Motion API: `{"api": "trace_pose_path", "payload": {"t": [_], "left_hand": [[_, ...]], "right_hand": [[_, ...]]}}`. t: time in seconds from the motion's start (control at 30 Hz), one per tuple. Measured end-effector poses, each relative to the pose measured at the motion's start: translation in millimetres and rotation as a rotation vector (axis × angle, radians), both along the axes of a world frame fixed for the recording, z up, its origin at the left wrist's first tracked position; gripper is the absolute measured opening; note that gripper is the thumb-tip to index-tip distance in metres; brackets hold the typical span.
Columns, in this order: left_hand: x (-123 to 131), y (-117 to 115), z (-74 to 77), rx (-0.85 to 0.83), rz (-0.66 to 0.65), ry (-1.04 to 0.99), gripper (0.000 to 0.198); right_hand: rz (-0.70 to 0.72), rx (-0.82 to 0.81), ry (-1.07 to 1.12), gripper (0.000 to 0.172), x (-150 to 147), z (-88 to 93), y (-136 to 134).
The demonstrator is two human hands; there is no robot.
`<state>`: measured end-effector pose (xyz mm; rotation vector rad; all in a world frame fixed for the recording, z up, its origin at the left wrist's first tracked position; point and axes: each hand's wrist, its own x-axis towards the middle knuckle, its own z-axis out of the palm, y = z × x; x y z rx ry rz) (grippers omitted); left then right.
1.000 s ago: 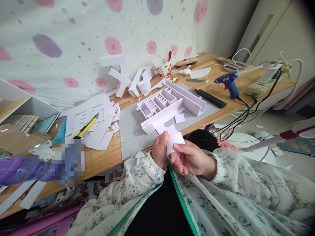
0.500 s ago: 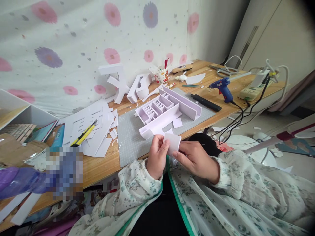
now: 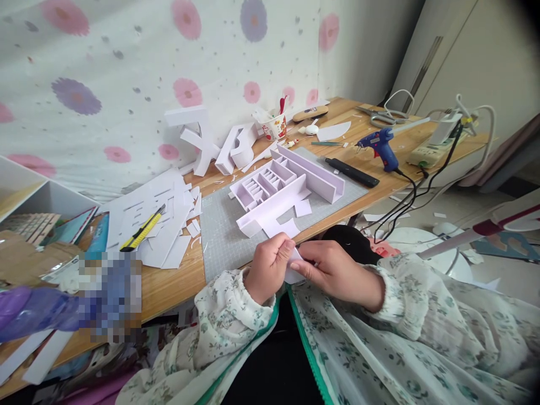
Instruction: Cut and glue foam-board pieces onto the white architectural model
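- Pinching the small white piece [image 3: 293, 273] in both hands, I hold it in front of my jacket, just off the table's near edge, probably so that I can work it freely and see it close up.
- My left hand [image 3: 269, 265] is curled, its thumb and fingers clamped on the piece's left side; my right hand [image 3: 335, 274] grips the other side, thumb on the face towards me. Two grips likely steady so thin a piece; my fingers hide most of it.
- Just beyond lies the walled white model [image 3: 276, 183], on the grey cutting mat [image 3: 221, 256], which presumably protects the wood.
- Left of the mat, the yellow cutter [image 3: 143, 228] rests on cut white sheets [image 3: 137, 197], perhaps for easy reach.
- Farther right, the blue glue gun [image 3: 383, 149] points its nozzle leftward; its dark cord drops over the table [image 3: 169, 289] edge, away from the model.
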<state>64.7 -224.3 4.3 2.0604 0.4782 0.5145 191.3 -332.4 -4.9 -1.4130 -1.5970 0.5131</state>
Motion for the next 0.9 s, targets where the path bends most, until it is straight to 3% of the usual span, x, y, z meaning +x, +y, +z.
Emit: {"api": "trace_pose_path", "payload": {"t": [0.23, 0.4, 0.63, 0.9], "left_hand": [[-1.9, 3.3, -7.7, -0.346, -0.128, -0.062, 0.041], [-2.6, 2.2, -12.7, -0.473, -0.167, -0.048, 0.042], [-2.7, -2.3, -21.2, -0.525, -0.173, -0.092, 0.044], [-7.5, 0.0, -18.8, -0.428, 0.044, -0.230, 0.042]], "right_hand": [[0.008, -0.016, -0.028, 0.029, -0.5, 2.1, 0.6], [0.043, 0.105, -0.159, 0.028, 1.0, -2.5, -1.5], [0.096, 0.229, -0.271, 0.028, 3.8, -2.7, 0.6], [0.155, 0.133, -0.239, 0.037, 10.8, 8.3, -4.1]]}}
